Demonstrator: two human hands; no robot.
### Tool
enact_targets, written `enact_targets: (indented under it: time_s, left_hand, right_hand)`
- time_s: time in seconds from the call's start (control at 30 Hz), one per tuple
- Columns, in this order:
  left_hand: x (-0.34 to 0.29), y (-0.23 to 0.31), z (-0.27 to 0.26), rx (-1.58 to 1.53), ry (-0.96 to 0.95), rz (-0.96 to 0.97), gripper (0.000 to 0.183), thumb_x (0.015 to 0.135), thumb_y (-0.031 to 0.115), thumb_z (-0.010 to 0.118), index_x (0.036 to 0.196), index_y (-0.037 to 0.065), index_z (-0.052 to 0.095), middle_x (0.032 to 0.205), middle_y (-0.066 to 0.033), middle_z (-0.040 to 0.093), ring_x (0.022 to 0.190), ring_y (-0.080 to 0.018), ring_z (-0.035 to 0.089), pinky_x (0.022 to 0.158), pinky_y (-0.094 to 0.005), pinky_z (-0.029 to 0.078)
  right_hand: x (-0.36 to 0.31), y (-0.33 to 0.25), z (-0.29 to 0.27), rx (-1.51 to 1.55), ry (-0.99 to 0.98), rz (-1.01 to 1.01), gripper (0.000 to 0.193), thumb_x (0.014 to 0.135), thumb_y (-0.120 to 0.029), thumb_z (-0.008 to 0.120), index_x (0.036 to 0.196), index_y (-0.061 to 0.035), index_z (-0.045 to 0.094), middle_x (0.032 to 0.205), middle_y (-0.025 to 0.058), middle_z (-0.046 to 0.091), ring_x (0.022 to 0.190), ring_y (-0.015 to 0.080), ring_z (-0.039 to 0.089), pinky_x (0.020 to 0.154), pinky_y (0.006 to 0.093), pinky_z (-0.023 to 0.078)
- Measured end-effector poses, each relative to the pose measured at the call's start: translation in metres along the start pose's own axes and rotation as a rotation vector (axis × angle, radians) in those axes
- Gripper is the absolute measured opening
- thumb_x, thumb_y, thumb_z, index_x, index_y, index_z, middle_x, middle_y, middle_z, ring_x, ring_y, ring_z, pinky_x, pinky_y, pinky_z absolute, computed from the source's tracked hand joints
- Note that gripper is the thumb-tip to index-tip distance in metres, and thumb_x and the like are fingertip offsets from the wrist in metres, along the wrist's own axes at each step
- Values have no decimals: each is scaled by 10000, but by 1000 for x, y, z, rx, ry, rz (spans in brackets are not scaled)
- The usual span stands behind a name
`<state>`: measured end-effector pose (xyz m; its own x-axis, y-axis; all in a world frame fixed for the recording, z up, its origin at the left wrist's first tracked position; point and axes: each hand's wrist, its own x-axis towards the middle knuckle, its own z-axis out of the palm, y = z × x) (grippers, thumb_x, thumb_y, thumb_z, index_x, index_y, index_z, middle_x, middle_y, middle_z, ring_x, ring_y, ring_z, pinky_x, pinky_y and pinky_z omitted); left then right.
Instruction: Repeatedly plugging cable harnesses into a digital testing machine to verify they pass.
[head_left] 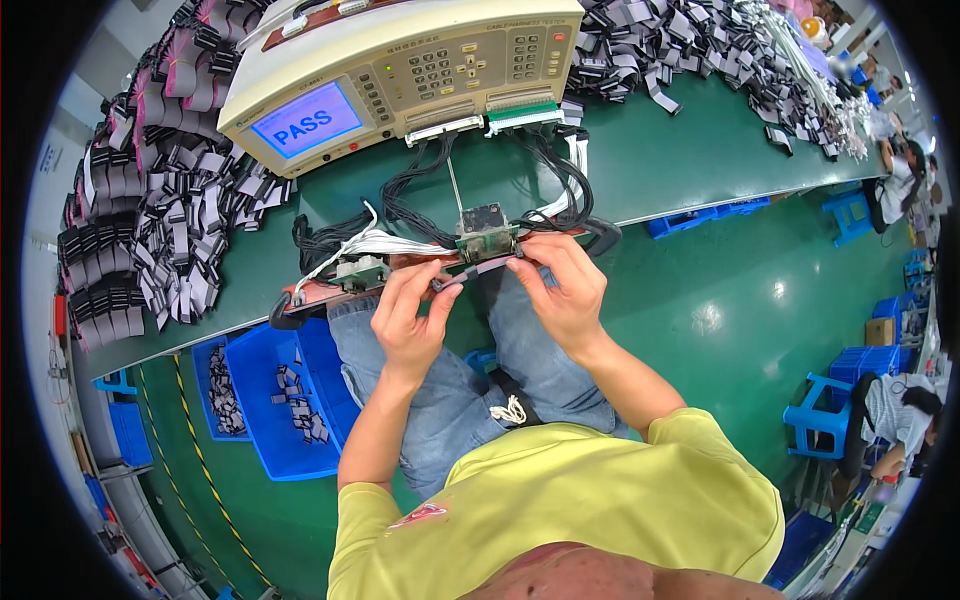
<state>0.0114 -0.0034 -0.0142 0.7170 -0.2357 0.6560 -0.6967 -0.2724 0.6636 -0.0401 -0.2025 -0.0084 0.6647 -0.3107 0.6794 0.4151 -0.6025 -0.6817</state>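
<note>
A short grey flat ribbon cable (482, 268) with dark end connectors is stretched between my two hands at the table's front edge. The fingertips of my left hand (408, 318) pinch its left end. My right hand (565, 292) grips the other end between thumb and fingers, just in front of a small green circuit-board fixture (487, 240). Whether the cable touches that fixture I cannot tell. A second small connector fixture (362, 273) sits to the left on the same board. Black and white wires (415, 195) run from the fixtures up to a beige cable tester (400, 95) with a lit blue screen (306, 120).
Heaps of ribbon cables lie on the green table, at the left (190, 235) and far right (690, 45). Pink-tied bundles (150, 110) stack at the far left. Below the left edge stand blue bins (290, 440) holding cables. People sit near blue stools (820, 415) at right.
</note>
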Motion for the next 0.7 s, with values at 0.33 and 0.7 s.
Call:
enact_targets:
  time_s: [0.33, 0.7]
  left_hand:
    - [-3, -6, -1, -33, 7, 1, 382, 810, -25, 850, 1171, -31, 723, 1052, -138, 713, 814, -198, 735, 643, -277, 595]
    - [0, -6, -1, -25, 1, 12, 372, 801, -22, 856, 1148, -34, 723, 1052, -143, 719, 809, -217, 747, 652, -286, 606]
  right_hand:
    - [3, -3, 2, -55, -26, -4, 234, 785, 38, 849, 969, 32, 705, 941, 151, 714, 841, 288, 709, 721, 346, 579]
    - [6, -2, 3, -56, 2, -42, 240, 765, 40, 851, 955, 17, 707, 909, 141, 700, 756, 279, 704, 632, 344, 569]
